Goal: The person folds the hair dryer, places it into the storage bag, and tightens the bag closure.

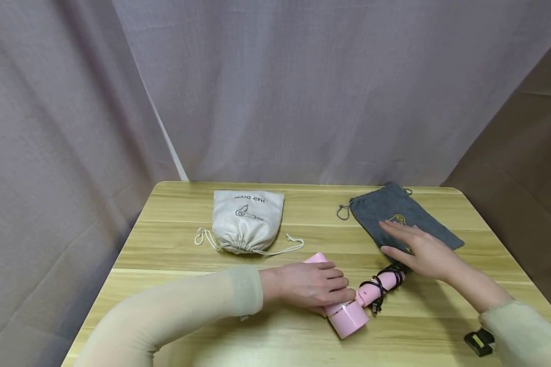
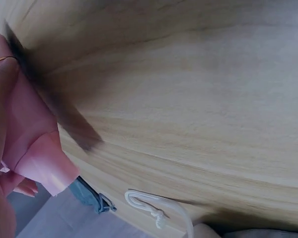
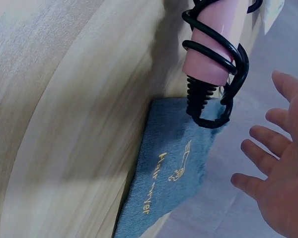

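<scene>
A pink hair dryer (image 1: 348, 320) is gripped round its barrel by my left hand (image 1: 309, 284), its handle pointing right. A black cord (image 3: 216, 55) is wound round that handle. In the left wrist view, the pink body (image 2: 32, 116) is held above the wooden surface, where its shadow falls. My right hand (image 1: 424, 252), fingers straight and spread, hovers by the handle's end over a flat dark grey drawstring pouch (image 1: 374, 204) and holds nothing. Gold lettering and a dryer drawing mark this pouch (image 3: 156, 163) in the right wrist view.
A rounded off-white drawstring pouch (image 1: 248, 224), printed "Hair Dryer", lies left of the middle with its cords spread out. The wooden table (image 1: 165, 255) has rounded back corners. A grey curtain (image 1: 303, 92) hangs behind it. A small black device (image 1: 479, 341) sits by the right sleeve.
</scene>
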The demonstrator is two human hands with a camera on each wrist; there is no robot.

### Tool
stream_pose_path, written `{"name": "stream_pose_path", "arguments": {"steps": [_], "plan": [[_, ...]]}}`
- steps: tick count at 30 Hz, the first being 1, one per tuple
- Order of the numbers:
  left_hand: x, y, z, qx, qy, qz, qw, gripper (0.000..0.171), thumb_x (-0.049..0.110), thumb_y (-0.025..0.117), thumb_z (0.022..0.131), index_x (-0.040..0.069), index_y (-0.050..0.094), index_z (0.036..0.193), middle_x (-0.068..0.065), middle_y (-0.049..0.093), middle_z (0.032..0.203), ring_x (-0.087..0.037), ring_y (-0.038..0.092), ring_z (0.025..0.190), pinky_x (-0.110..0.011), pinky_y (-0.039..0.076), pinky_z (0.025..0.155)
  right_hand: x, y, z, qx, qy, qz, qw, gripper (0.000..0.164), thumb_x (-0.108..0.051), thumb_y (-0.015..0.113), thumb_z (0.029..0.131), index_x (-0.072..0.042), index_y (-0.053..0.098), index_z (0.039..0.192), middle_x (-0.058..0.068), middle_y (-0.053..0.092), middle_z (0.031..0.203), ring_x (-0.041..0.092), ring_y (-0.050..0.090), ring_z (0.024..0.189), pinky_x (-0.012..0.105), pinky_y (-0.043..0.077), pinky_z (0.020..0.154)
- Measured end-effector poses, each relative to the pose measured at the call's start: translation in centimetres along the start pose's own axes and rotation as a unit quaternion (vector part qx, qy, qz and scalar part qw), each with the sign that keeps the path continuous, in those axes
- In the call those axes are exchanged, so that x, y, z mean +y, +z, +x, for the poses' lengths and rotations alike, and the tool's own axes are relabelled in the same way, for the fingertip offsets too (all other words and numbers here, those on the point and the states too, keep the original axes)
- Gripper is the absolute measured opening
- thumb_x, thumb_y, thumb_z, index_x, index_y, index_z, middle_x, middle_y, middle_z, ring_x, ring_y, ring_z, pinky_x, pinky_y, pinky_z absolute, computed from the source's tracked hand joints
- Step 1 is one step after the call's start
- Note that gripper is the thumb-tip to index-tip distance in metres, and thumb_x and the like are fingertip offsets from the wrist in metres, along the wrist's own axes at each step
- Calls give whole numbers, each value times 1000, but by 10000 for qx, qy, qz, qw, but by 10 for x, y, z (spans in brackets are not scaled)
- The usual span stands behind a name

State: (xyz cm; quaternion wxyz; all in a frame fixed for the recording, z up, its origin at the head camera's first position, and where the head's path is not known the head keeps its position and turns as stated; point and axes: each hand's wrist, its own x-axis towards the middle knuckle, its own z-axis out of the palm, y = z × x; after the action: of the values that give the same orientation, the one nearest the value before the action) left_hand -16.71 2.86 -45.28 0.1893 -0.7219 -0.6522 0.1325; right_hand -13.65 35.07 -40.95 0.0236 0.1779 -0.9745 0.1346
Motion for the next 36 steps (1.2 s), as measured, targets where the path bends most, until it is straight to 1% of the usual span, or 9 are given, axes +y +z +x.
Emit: {"name": "stream_pose_path", "arguments": {"steps": [4, 8, 11, 19, 24, 28, 32, 34, 36], "plan": [[0, -3, -7, 98, -93, 82, 9999, 65, 64, 56, 101, 22, 55, 151, 3, 64, 138, -16, 59, 132, -34, 45, 119, -3, -4, 0, 44, -38, 9, 10000, 65, -38, 69, 105, -3, 52, 157, 29, 50, 158, 55, 45, 144, 77, 33, 115], [-2, -4, -15, 344, -233, 77, 9991, 61, 61, 58, 100, 21, 58, 146, 3, 65, 132, -15, 62, 127, -33, 47, 117, -7, -7, -2, 112, -23, 66, 9999, 67, -39, 68, 105, -6, 49, 160, 28, 48, 160, 59, 43, 144, 78, 34, 114], [-4, -5, -21, 451, -408, 48, 9981, 60, 59, 60, 100, 19, 58, 144, 3, 66, 130, -15, 62, 125, -33, 48, 116, -11, -7, -5, 179, 14, 202, 9996, 68, -38, 69, 105, -8, 47, 162, 27, 46, 161, 61, 41, 143, 79, 35, 111], [-9, -13, -34, 472, -975, -57, 9941, 66, 58, 61, 101, 16, 52, 151, 0, 64, 138, -17, 61, 129, -33, 45, 120, -25, -3, -7, 377, 68, 387, 9985, 74, -38, 70, 104, -9, 40, 165, 26, 40, 166, 59, 44, 142, 81, 40, 106], [-12, -14, -39, 590, -1245, -58, 9904, 68, 58, 63, 100, 15, 51, 150, -1, 64, 139, -18, 62, 128, -34, 49, 115, -32, 1, -9, 484, 139, 627, 9968, 77, -36, 70, 105, -10, 33, 168, 27, 37, 167, 60, 44, 142, 79, 41, 105], [-14, -15, -40, 692, -1284, 74, 9893, 67, 58, 64, 100, 14, 52, 149, -2, 64, 138, -19, 63, 127, -34, 50, 114, -39, 3, -10, 444, 297, 899, 9945, 78, -35, 67, 106, -8, 29, 169, 31, 38, 165, 59, 44, 142, 77, 42, 107], [-14, -16, -40, 723, -1262, 110, 9893, 68, 59, 64, 99, 14, 51, 149, -2, 63, 139, -19, 62, 128, -35, 48, 117, -44, 7, -7, 498, 444, 1150, 9911, 79, -35, 66, 107, -7, 27, 169, 32, 38, 164, 59, 44, 142, 77, 40, 108], [-13, -16, -40, 738, -1238, 95, 9895, 69, 58, 64, 99, 14, 50, 150, -3, 63, 140, -19, 62, 128, -35, 47, 118, -46, 9, -5, 568, 460, 1282, 9890, 78, -34, 66, 107, -7, 27, 169, 32, 39, 163, 58, 47, 141, 76, 42, 108], [-13, -17, -40, 783, -1197, 86, 9897, 69, 57, 63, 99, 13, 50, 151, -3, 63, 140, -20, 61, 128, -36, 47, 118, -48, 11, -4, 612, 478, 1406, 9870, 77, -33, 65, 107, -6, 27, 169, 30, 41, 163, 55, 50, 140, 73, 43, 109]]}}
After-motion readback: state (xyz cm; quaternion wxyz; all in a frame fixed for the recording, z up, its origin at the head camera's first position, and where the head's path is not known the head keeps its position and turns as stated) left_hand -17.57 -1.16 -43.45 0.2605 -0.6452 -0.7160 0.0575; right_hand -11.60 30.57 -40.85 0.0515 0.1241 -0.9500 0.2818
